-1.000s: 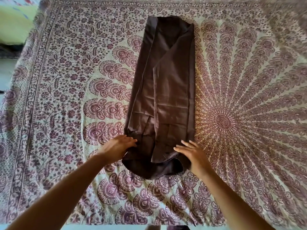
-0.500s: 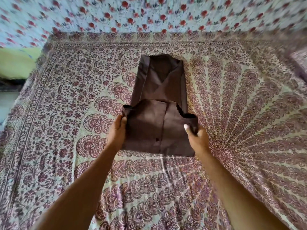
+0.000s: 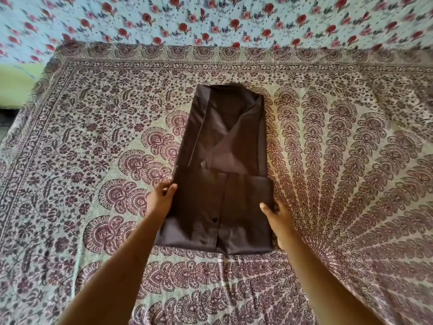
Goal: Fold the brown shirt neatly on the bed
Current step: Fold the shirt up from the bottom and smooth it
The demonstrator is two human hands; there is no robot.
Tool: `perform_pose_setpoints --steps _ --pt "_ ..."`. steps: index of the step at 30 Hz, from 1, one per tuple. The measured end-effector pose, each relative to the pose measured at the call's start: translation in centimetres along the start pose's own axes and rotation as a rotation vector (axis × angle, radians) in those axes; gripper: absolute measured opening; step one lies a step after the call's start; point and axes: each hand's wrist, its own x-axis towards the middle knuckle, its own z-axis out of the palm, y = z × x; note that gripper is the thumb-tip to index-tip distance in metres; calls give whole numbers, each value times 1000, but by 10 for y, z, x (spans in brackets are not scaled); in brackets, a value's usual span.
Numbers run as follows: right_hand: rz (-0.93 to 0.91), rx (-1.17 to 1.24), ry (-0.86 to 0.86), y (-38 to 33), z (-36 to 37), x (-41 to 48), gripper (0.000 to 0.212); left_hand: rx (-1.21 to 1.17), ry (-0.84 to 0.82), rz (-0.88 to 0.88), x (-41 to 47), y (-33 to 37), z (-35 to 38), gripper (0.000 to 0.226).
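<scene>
Lying flat on bed [image 3: 70,160], mid-spread on paisley bedspread [image 3: 339,184]: brown shirt [image 3: 225,141], folded narrow, collar at far end, hem end turned up over near half, button [image 3: 214,219] showing. Left hand [image 3: 161,200] at shirt's left edge, grip closed on flap corner, thumb on top. Right hand [image 3: 278,219] at right edge, grip pinching fold, thumb over fabric. Floral sheet [image 3: 210,19] beyond bedspread.

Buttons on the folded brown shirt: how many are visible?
1. A dark round button sits on the placket of the folded-up lower panel of the brown shirt, between both hands. Others may be hidden inside the folds.
</scene>
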Motion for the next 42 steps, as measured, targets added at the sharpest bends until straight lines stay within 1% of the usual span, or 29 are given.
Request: perform_pose_setpoints --steps 1,2,5,7,8,9,10,12,15,18,20,22,24,26,29,31,33,35,37,38,39,41,42 --pt "-22 14 48 1 2 1 31 -1 22 11 3 0 0 24" --pt "-81 -8 105 -2 4 3 28 -29 51 34 6 2 1 21" --pt "-345 -218 338 -14 11 11 22 -80 134 83 16 12 4 20" --pt "-508 -323 395 -17 14 20 17 -33 178 104 21 16 7 23" --pt "-549 -372 384 -15 14 24 14 3 174 103 23 15 9 24" --pt "-557 -415 358 -13 14 28 11 40 164 97 24 13 11 25" --pt "-528 -443 322 -10 14 29 12 68 151 84 25 10 12 25" --pt "-457 -436 261 -3 13 28 23 73 142 80 23 7 13 25" --pt "-453 -336 211 4 13 10 37 127 152 126 7 4 12 28" --pt "-402 -205 232 26 10 -25 39 266 190 62 -21 -15 6 28" --pt "-381 -140 230 45 9 -50 44 258 220 52 -43 -30 4 27" --pt "-401 -147 201 60 11 -66 52 218 229 75 -62 -44 3 24" --pt "-430 -234 228 68 10 -70 54 206 220 100 -71 -57 1 20" --pt "-477 -333 286 68 8 -67 49 210 238 129 -70 -69 -3 15" --pt "-534 -480 313 63 4 -60 29 226 237 128 -67 -76 -6 13" --pt "-526 -662 334 63 8 -55 19 361 189 100 -66 -79 -3 10" --pt "-464 -791 367 69 13 -53 21 519 193 93 -69 -76 -1 8" --pt "-404 -814 390 68 16 -55 22 541 266 74 -71 -70 -2 13" --pt "-433 -872 442 64 17 -59 15 573 334 45 -71 -67 -1 25" --pt "-479 -903 444 60 19 -61 17 618 330 71 -71 -62 1 31" --pt "-529 -919 406 54 24 -61 25 650 305 137 -71 -55 6 33" --pt "-665 -904 302 39 39 -59 37 625 229 341 -69 -36 23 35" --pt "-733 -905 248 32 48 -53 41 608 186 439 -65 -24 34 40"
